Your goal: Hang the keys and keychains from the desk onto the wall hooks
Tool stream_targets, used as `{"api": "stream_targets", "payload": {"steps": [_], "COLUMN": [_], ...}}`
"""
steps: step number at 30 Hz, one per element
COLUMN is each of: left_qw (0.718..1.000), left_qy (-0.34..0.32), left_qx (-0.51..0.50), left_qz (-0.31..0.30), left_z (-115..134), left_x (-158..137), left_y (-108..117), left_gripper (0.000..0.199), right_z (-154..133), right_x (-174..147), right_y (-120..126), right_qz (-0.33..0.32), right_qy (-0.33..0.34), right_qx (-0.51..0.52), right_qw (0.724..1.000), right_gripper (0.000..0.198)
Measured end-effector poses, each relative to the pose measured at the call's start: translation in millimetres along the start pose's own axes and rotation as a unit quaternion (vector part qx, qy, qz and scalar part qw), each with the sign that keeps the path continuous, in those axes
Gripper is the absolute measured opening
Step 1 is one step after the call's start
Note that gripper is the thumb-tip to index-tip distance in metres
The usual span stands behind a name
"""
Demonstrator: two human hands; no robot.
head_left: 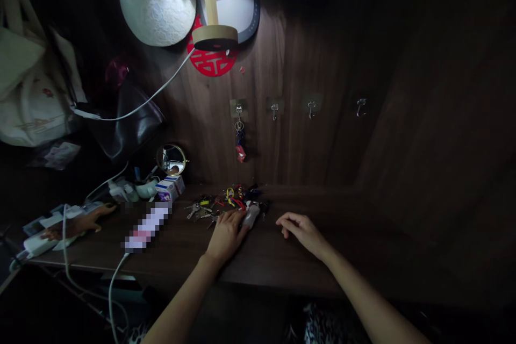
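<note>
A loose pile of keys [195,208] with yellow, red and dark cords and tags lies toward the back of the wooden shelf top. My left hand [226,232] rests on the front of this pile, fingers stretched over it. Its thumb lies alongside a grey, shiny fob-like piece [251,215], whose exact kind I cannot make out. What is under the left fingers is hidden. To the right of the pile my right hand [300,230] hovers with loosely bent fingers and nothing visible in them. One key ring [239,127] with a red and blue charm hangs from the leftmost wall hook [239,110].
Three more hooks [312,109] are fixed along the wall. A lamp [215,36] hangs above, before caps [161,11]. A cabled phone [147,228], a small box [170,188], a round mirror [172,159] and bags [36,86] are at left. The shelf's front edge runs beneath my wrists.
</note>
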State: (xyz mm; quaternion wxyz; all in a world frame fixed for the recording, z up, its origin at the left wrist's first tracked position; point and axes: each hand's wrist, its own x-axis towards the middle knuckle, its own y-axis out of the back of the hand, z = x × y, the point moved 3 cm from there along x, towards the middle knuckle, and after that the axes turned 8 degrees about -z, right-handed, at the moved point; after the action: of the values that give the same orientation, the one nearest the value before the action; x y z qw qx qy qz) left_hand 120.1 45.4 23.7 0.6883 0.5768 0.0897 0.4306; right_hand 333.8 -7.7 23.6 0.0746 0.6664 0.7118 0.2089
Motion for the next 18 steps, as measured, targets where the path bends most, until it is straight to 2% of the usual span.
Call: {"api": "stream_targets", "payload": {"steps": [7, 10, 13, 15, 18], "left_qw": [0.996, 0.992, 0.990, 0.992, 0.997], "left_qy": [-0.078, -0.105, -0.122, -0.112, -0.075], "left_qx": [-0.015, -0.008, -0.006, -0.008, 0.011], "left_qz": [-0.048, -0.068, -0.070, -0.059, -0.034], "left_z": [11, 13, 15, 15, 12], "left_x": [-2, -2, -2, -2, -1], "left_y": [3, 3, 3, 4, 4], "left_gripper": [0.026, 0.021, 0.019, 0.018, 0.017], "right_z": [8, 11, 6, 0, -5], "right_x": [12, 26, 40, 50, 60], "right_y": [4, 1, -12, -23, -37], "right_qz": [0.040, 0.090, 0.122, 0.104, 0.051], "right_qy": [0.002, 0.017, 0.050, 0.060, 0.039], "right_qx": [0.005, -0.048, -0.145, -0.214, -0.283], "right_qw": [0.999, 0.995, 0.981, 0.969, 0.957], "right_gripper": [0.029, 0.025, 0.025, 0.029, 0.030]}}
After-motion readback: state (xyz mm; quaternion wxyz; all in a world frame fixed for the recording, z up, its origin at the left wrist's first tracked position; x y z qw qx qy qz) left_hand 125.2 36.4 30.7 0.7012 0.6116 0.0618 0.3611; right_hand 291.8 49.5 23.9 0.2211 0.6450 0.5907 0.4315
